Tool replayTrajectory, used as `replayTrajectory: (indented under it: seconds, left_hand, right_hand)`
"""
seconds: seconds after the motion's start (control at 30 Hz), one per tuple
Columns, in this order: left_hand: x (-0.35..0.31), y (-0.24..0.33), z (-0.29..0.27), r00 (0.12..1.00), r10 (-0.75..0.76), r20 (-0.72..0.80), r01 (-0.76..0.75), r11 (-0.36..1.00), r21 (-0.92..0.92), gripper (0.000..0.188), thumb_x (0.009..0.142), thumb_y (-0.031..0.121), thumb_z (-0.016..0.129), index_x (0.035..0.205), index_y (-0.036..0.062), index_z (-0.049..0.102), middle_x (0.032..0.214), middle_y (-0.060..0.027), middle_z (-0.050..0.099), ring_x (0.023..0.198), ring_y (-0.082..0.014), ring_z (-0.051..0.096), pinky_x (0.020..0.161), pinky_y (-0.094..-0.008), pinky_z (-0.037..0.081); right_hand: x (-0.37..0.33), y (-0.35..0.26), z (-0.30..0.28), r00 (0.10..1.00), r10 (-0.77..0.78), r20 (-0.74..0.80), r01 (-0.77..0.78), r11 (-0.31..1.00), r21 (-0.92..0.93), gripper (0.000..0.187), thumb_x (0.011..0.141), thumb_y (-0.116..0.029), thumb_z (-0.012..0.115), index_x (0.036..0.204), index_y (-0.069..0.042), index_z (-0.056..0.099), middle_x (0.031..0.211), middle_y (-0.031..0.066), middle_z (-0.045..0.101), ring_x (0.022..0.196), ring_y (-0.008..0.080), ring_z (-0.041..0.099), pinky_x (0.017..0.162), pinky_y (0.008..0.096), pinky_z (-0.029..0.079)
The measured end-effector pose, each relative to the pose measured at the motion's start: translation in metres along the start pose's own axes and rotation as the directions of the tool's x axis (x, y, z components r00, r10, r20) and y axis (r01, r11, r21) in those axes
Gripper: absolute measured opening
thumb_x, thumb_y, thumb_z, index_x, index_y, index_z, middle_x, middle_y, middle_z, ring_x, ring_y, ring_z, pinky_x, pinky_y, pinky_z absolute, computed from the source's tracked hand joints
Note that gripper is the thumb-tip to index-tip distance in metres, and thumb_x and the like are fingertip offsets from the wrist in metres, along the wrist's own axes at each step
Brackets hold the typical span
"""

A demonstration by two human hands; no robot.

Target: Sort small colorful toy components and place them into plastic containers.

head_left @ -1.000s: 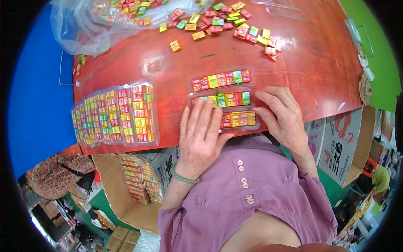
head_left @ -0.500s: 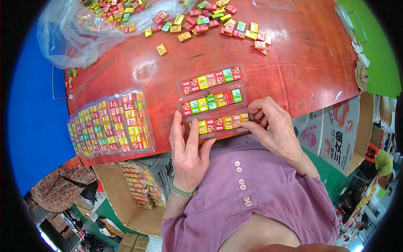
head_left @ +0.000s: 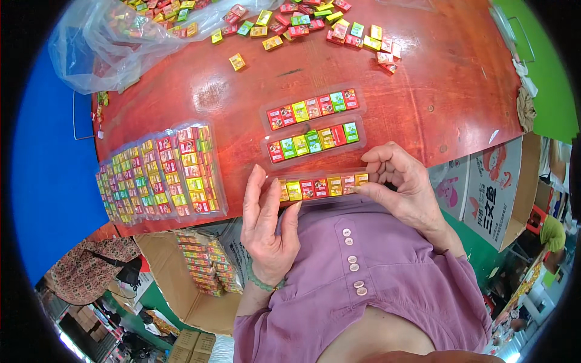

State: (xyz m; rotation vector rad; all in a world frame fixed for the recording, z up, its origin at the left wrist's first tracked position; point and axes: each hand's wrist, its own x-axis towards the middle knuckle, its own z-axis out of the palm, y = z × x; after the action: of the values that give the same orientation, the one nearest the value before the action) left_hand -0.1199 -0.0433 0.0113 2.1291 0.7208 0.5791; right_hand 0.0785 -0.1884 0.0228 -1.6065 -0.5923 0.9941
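OK, right hand pinched the right end of the near row of small boxes between thumb and fingers. Left hand had fingers spread, thumb and forefinger at the row's left end; couldn't tell if they gripped. Row was at the table's near edge, lifted or resting unclear. Two filled clear trays lay just beyond, one behind the other. Overlapping packed trays filled the near left corner. Loose boxes lay toward the far edge, beside a plastic bag.
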Motion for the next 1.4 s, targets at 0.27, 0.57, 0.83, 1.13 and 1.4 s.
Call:
replayTrajectory:
  seconds: [0.27,0.57,0.83,1.13,1.4]
  left_hand:
    - [0.033,-0.003,0.005,0.987,0.107,-0.118,-0.100,0.993,0.063,0.042,0.088,-0.002,0.074,0.129,-0.0061,0.065,0.146,-0.0253,0.053,0.127,-0.0364,0.061,0.103,-0.0412,0.053]
    - [0.045,-0.007,0.013,0.995,0.076,-0.065,-0.054,0.955,0.292,0.039,0.093,0.004,0.068,0.132,-0.0026,0.064,0.138,-0.0232,0.058,0.125,-0.0379,0.058,0.103,-0.0437,0.048]
    - [0.050,-0.001,0.009,0.996,-0.084,-0.011,0.085,0.985,0.149,0.044,0.093,0.003,0.068,0.136,-0.0020,0.060,0.137,-0.0205,0.058,0.121,-0.0307,0.060,0.097,-0.0387,0.052]
    - [0.062,0.007,0.011,0.996,-0.066,-0.059,0.063,0.997,-0.051,0.047,0.090,-0.001,0.071,0.135,-0.0041,0.060,0.133,-0.0201,0.057,0.119,-0.0286,0.062,0.094,-0.0360,0.054]
    - [0.090,-0.007,0.024,0.995,0.012,-0.101,0.001,0.992,0.124,0.041,0.093,0.003,0.068,0.133,-0.0042,0.061,0.131,-0.0220,0.059,0.118,-0.0358,0.061,0.097,-0.0404,0.051]
  right_hand:
    - [0.032,-0.014,-0.010,0.998,-0.056,-0.031,0.059,0.992,0.109,0.034,0.087,0.011,0.072,0.117,0.002,0.060,0.104,0.0019,0.058,0.093,0.0068,0.061,0.084,0.0220,0.053]
    - [0.044,-0.018,-0.005,0.980,-0.171,-0.104,0.101,0.870,-0.483,0.035,0.089,0.003,0.073,0.122,0.004,0.061,0.101,0.0057,0.061,0.083,0.0108,0.062,0.071,0.0252,0.053]
    - [0.044,-0.015,-0.001,0.990,-0.055,-0.128,0.015,0.955,-0.296,0.034,0.091,0.002,0.071,0.123,0.004,0.060,0.103,0.0058,0.061,0.088,0.0112,0.062,0.077,0.0261,0.054]
    - [0.048,-0.023,-0.017,0.994,0.020,-0.107,-0.010,0.996,0.090,0.034,0.092,0.007,0.069,0.123,0.005,0.057,0.109,0.0058,0.063,0.102,0.0106,0.063,0.091,0.0252,0.053]
    - [0.087,-0.024,-0.027,0.996,0.009,-0.086,-0.028,0.975,-0.220,0.044,0.092,-0.005,0.074,0.131,0.003,0.056,0.106,0.0044,0.060,0.097,0.0098,0.060,0.086,0.0248,0.052]
